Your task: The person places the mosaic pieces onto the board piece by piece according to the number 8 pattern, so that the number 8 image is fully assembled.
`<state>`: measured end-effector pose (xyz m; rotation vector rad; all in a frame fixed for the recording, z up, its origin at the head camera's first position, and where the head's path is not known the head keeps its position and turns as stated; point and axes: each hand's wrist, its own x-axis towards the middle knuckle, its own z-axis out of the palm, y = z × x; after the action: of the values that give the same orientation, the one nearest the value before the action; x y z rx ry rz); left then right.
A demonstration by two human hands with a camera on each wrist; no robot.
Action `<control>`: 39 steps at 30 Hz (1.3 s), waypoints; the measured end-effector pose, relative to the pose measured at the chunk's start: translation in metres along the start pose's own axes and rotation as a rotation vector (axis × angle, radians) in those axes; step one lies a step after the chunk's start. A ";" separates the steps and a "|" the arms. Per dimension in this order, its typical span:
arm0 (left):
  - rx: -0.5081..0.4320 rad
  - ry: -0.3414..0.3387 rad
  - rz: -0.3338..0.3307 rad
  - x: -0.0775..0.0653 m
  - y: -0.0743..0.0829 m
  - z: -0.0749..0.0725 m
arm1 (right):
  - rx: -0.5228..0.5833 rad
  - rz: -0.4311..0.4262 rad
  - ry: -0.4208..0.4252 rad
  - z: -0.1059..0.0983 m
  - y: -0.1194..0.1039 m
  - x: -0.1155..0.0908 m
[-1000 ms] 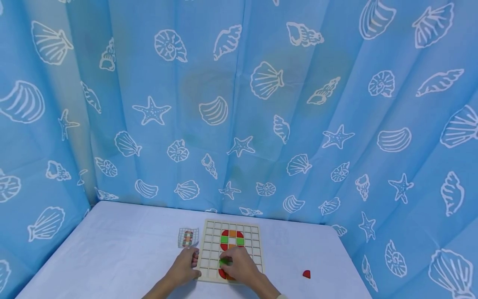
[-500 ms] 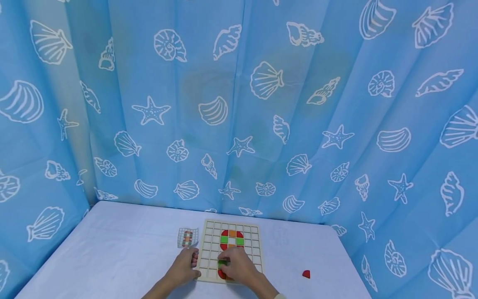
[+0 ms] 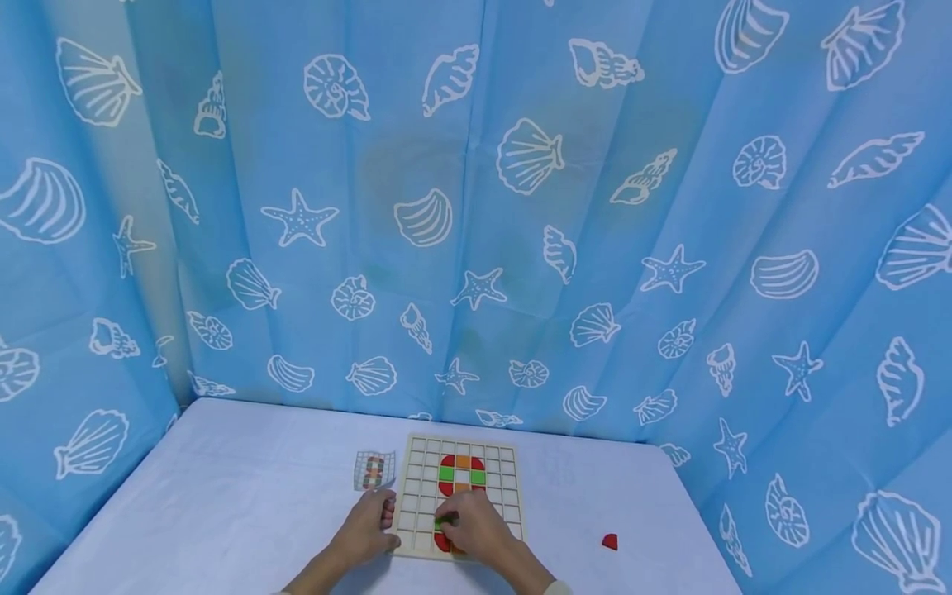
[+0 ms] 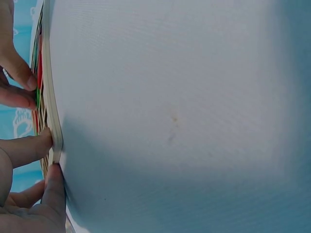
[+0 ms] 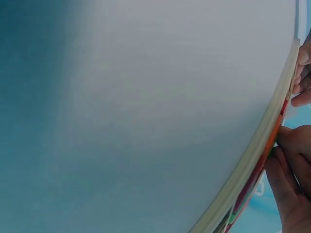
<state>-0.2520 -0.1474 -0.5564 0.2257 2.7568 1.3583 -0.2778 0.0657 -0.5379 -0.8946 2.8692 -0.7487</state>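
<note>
A square wooden grid board (image 3: 416, 504) lies flat on the table. Red, orange and green tiles in its cells form a ring, the upper part (image 3: 446, 474) showing plainly. At the near left corner my left hand (image 3: 363, 525) grips the board, thumb and a finger on its edge in the left wrist view. My right hand (image 3: 478, 522) reaches over the lower part of the pattern. Its thumb and fingers pinch a green tile (image 3: 442, 521) right at the board's surface. Red tiles (image 3: 442, 542) show just below; the hand covers the cells behind it.
A printed pattern card (image 3: 374, 469) with a raised corner lies left of the board. A loose red quarter-round tile (image 3: 610, 541) rests on the white tablecloth (image 3: 640, 496) to the right. A blue shell-print curtain (image 3: 476, 248) hangs behind the table.
My right hand stays over the same cell, its fingers shifting slightly at the green tile. The left hand keeps its place at the board's corner. The head view tilts a little.
</note>
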 end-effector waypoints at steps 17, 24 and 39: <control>-0.027 -0.031 0.012 0.002 0.003 -0.001 | 0.038 0.098 0.081 -0.035 0.034 -0.036; -0.052 -0.013 0.060 -0.001 0.000 -0.002 | -0.115 0.206 0.174 -0.074 0.098 -0.076; -0.077 -0.022 0.048 -0.003 0.001 -0.003 | -0.012 0.685 0.035 -0.110 0.163 -0.147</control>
<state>-0.2494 -0.1498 -0.5543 0.3022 2.6919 1.4607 -0.2611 0.3102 -0.5306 0.1282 2.8966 -0.6554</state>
